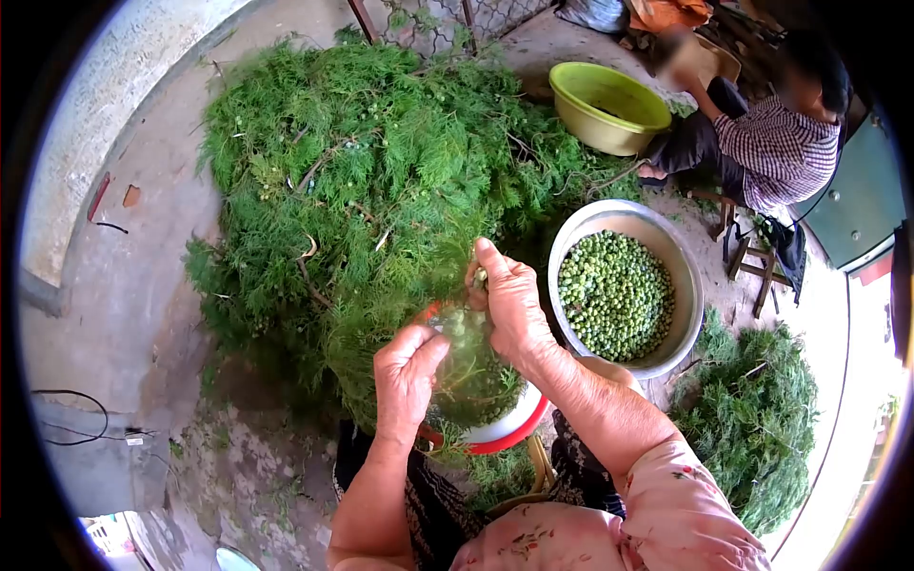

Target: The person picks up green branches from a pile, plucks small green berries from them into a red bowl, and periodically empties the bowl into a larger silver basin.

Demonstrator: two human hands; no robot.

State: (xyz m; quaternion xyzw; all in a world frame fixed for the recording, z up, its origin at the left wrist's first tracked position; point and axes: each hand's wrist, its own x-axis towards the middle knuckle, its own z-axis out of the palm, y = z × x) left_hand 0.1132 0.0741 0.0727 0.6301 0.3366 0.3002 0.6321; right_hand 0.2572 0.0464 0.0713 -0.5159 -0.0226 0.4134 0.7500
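My left hand is closed round a feathery evergreen sprig, which spreads, partly blurred, between my hands. Higher and to the right, my right hand is closed with the thumb up. A small pale-green cone shows at its fingers. Below both hands, in my lap, rests a white basin with a red rim, holding greenery and small green cones. To the right stands a large metal basin, filled with many round green cones.
A big heap of cut evergreen branches lies ahead; a smaller pile is at the right. Beyond stands a yellow-green tub. Another person in a striped top sits at upper right, near a low wooden stool.
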